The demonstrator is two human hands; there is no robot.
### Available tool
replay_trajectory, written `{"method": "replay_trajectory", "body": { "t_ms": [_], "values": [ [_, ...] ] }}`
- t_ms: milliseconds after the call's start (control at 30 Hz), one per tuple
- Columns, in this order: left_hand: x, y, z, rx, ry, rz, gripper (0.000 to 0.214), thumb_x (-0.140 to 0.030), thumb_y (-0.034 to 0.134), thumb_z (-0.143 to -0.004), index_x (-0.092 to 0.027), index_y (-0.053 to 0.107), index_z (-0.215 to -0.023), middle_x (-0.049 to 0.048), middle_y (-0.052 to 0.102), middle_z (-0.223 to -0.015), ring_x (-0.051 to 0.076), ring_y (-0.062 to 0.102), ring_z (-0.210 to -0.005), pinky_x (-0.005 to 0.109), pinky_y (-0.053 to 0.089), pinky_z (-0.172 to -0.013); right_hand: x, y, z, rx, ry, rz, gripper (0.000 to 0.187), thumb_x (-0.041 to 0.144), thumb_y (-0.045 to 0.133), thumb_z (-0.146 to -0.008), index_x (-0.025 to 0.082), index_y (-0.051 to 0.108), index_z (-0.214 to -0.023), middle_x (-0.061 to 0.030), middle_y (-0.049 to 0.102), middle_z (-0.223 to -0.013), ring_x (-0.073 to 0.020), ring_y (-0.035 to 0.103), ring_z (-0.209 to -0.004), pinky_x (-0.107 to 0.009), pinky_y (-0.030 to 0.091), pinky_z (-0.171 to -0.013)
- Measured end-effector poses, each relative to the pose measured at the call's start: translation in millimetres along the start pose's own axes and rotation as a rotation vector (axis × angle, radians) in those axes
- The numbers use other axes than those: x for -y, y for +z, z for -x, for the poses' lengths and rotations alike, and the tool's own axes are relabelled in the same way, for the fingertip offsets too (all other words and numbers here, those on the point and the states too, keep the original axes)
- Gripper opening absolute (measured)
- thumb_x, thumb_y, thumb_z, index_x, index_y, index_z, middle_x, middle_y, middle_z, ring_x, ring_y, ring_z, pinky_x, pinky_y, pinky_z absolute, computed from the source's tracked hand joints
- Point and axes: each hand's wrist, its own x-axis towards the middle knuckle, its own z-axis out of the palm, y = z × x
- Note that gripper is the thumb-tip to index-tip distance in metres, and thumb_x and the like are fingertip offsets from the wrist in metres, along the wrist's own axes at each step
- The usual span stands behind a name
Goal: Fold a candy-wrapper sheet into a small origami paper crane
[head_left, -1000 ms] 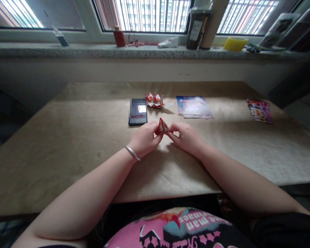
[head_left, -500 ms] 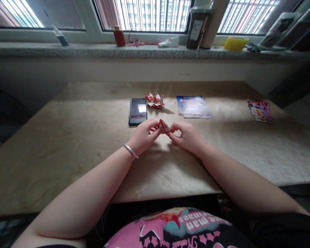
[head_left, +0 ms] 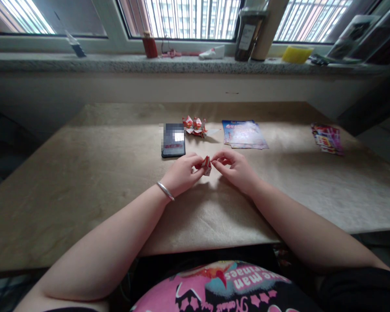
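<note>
A small folded piece of red and white paper (head_left: 207, 165) is pinched between both my hands just above the tan table (head_left: 84, 173). My left hand (head_left: 182, 173), with a silver bangle on its wrist, grips the paper's left side with closed fingers. My right hand (head_left: 235, 169) pinches its right side with thumb and fingertips. Most of the paper is hidden by my fingers.
A dark phone (head_left: 173, 140) lies beyond my left hand. Folded red paper figures (head_left: 195, 126) sit next to it, then a stack of blue leaflets (head_left: 243, 134) and more colourful leaflets (head_left: 326, 138) at far right. The windowsill (head_left: 117, 65) holds a red cup, a jar and other items.
The folded paper has been turned and pressed lower between my fingers, showing less of itself. Both hands shifted only slightly.
</note>
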Motion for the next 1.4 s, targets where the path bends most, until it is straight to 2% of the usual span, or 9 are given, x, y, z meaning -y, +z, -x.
{"method": "replay_trajectory", "body": {
  "t_ms": [300,467,633,833,967,1167,1400],
  "values": [
    [1.0,0.5,1.2,0.045,0.037,-0.132,0.020,-0.029,0.052,-0.086,-0.017,0.064,-0.074,0.0009,0.053,-0.074,0.011,0.049,-0.066,0.024,0.037,-0.061,-6.6,1.3,0.7,0.033,0.051,-0.106,0.008,0.027,0.059,-0.079,0.019,0.059,-0.081,-0.0010,0.063,-0.075,-0.0125,0.059,-0.065,-0.028,0.049,-0.064],
    [0.6,-0.7,1.2,0.084,0.053,-0.083,0.019,-0.027,0.054,-0.085,-0.017,0.065,-0.075,0.0010,0.053,-0.074,0.011,0.050,-0.067,0.023,0.038,-0.062,-11.8,1.4,0.3,0.069,0.074,-0.173,0.012,0.030,0.058,-0.080,0.019,0.058,-0.084,-0.0007,0.063,-0.074,-0.0134,0.060,-0.068,-0.029,0.049,-0.066],
    [2.2,0.3,1.0,0.102,0.048,-0.033,0.017,-0.025,0.053,-0.085,-0.017,0.066,-0.078,0.0018,0.055,-0.078,0.012,0.053,-0.071,0.023,0.040,-0.067,-13.0,1.1,-0.8,0.149,0.102,-0.236,0.012,0.029,0.056,-0.081,0.018,0.056,-0.085,0.0010,0.059,-0.069,-0.0116,0.056,-0.063,-0.027,0.046,-0.062],
    [-2.5,1.9,1.0,0.043,0.016,0.003,0.017,-0.025,0.052,-0.084,-0.016,0.063,-0.075,0.0007,0.053,-0.075,0.011,0.050,-0.067,0.023,0.039,-0.063,-2.5,2.6,0.2,-0.009,0.097,-0.079,0.005,0.021,0.056,-0.074,0.018,0.053,-0.073,0.0030,0.054,-0.063,-0.0091,0.049,-0.056,-0.023,0.040,-0.054],
    [-5.6,2.8,1.5,0.026,-0.047,0.084,0.019,-0.029,0.054,-0.082,-0.014,0.060,-0.071,0.0006,0.052,-0.073,0.011,0.050,-0.066,0.023,0.039,-0.061,0.5,4.0,0.3,-0.003,0.109,-0.115,0.005,0.022,0.054,-0.074,0.019,0.051,-0.072,0.0028,0.054,-0.065,-0.0093,0.049,-0.058,-0.023,0.041,-0.055],
    [-2.9,7.1,-0.5,0.032,-0.117,0.205,0.018,-0.031,0.053,-0.079,-0.014,0.057,-0.073,0.0013,0.054,-0.075,0.012,0.050,-0.067,0.023,0.040,-0.059,-9.2,4.3,-1.3,0.037,0.129,-0.224,0.008,0.025,0.053,-0.074,0.019,0.049,-0.074,0.0038,0.051,-0.066,-0.0086,0.047,-0.057,-0.024,0.039,-0.055],
    [-0.1,11.6,-0.4,0.141,-0.214,0.496,0.017,-0.030,0.053,-0.077,-0.013,0.057,-0.078,0.0002,0.057,-0.072,0.011,0.051,-0.065,0.023,0.040,-0.061,-5.3,1.8,-2.2,0.090,0.154,-0.416,0.014,0.027,0.059,-0.071,0.019,0.048,-0.074,0.0040,0.051,-0.065,-0.0084,0.047,-0.058,-0.024,0.041,-0.057]
  ]
}}
